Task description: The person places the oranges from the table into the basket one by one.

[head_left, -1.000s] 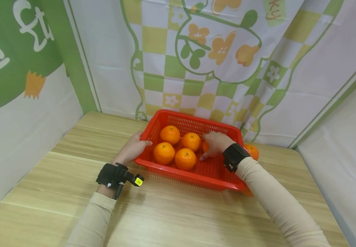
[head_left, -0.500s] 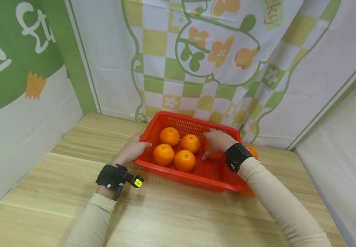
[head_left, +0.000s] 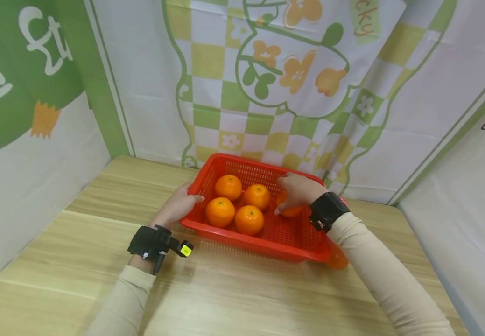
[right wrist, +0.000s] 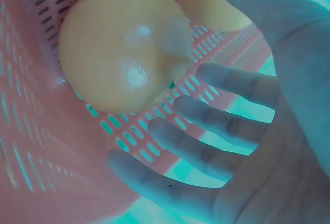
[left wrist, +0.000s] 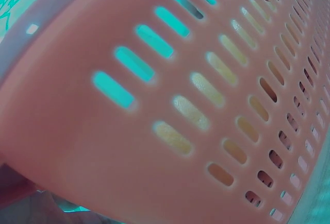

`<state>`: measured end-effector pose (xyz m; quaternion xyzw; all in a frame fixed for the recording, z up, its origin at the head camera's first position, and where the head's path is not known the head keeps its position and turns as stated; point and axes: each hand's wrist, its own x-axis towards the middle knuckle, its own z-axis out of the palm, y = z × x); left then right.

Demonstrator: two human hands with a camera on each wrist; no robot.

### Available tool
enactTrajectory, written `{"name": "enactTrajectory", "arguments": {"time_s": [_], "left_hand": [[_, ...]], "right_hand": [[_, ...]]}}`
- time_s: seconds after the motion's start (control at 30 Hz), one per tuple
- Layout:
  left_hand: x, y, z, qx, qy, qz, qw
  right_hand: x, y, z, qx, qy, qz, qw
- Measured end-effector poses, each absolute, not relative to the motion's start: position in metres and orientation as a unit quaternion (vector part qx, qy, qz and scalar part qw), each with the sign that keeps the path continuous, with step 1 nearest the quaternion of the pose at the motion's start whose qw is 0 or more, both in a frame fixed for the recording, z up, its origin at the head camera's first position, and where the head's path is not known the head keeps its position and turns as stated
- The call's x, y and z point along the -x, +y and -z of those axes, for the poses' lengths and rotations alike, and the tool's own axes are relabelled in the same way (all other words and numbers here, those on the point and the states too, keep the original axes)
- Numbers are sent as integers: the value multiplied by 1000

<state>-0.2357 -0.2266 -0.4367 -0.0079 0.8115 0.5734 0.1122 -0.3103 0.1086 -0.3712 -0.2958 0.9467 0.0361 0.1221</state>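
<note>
A red plastic basket (head_left: 242, 237) with slotted walls stands on the table, with several oranges (head_left: 249, 220) inside, mostly grouped in its left half. My left hand (head_left: 177, 205) grips the basket's left rim, thumb over the edge and fingers outside. The left wrist view shows the slotted basket wall (left wrist: 154, 95) up close. Inside the right half, my right hand (head_left: 303, 189) is held over another orange (head_left: 291, 211), partly covering it. In the right wrist view the fingers (right wrist: 201, 147) are spread and nearly straight, with a gap between them and that orange (right wrist: 124, 49).
Outside the basket's right front corner lies an orange-coloured round thing (head_left: 337, 258), partly hidden by the right sleeve. A red label (head_left: 343, 200) shows behind the right wrist; what bears it is hidden. A patterned curtain (head_left: 246, 93) hangs behind the wooden table (head_left: 225, 298).
My right hand has shifted slightly right and up within the basket, and more of the orange below it shows. My left hand keeps its hold on the rim. The whole view has drifted slightly.
</note>
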Motion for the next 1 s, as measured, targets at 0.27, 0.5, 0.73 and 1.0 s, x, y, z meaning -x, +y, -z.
{"name": "enactTrajectory", "arguments": {"time_s": [0.27, 0.5, 0.73, 1.0], "left_hand": [[235, -227, 435, 5, 812, -571, 116], [235, -226, 435, 1, 811, -574, 117], [236, -226, 436, 2, 811, -573, 115], [236, -226, 436, 2, 816, -567, 112]], "right_hand": [[303, 115, 360, 311, 944, -37, 107], [295, 118, 351, 305, 945, -26, 114], [288, 124, 342, 286, 948, 13, 141], [277, 132, 330, 288, 951, 5, 114]]}}
